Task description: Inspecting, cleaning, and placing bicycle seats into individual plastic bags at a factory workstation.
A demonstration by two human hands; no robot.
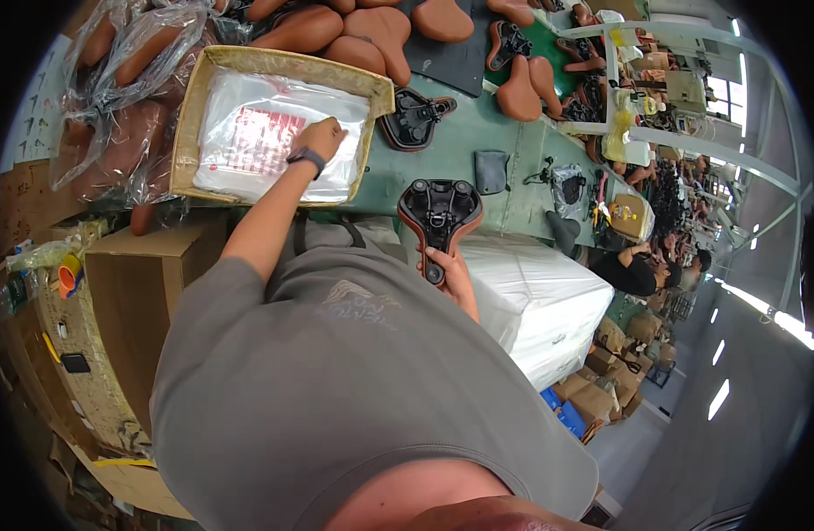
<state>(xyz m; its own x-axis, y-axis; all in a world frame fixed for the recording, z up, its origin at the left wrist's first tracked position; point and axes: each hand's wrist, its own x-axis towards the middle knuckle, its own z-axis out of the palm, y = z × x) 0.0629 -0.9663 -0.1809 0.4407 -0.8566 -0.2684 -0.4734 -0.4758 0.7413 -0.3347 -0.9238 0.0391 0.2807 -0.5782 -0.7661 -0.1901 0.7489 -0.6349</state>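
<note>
- Left hand [321, 139] pressed, fingers curled, on the stack of clear plastic bags [274, 146] inside a cardboard box [191, 115].
- Right hand [449, 274] clenched around the narrow nose of an upturned brown bicycle saddle [439, 212], held above the green counter [504, 150].
- More brown saddles [371, 31] lying beyond both hands; another upturned saddle [414, 118] just right of the box.

Shirt [354, 389]: grey short-sleeve tee, loose fit, faint pale print on front.
Sleeves: end abt mid upper arm; forearms bare.
Left wrist: black band/watch [306, 159], narrow strap.
Left hand [322, 138]: bare, no glove.
Right hand [455, 276]: bare, no glove, no band seen.
</note>
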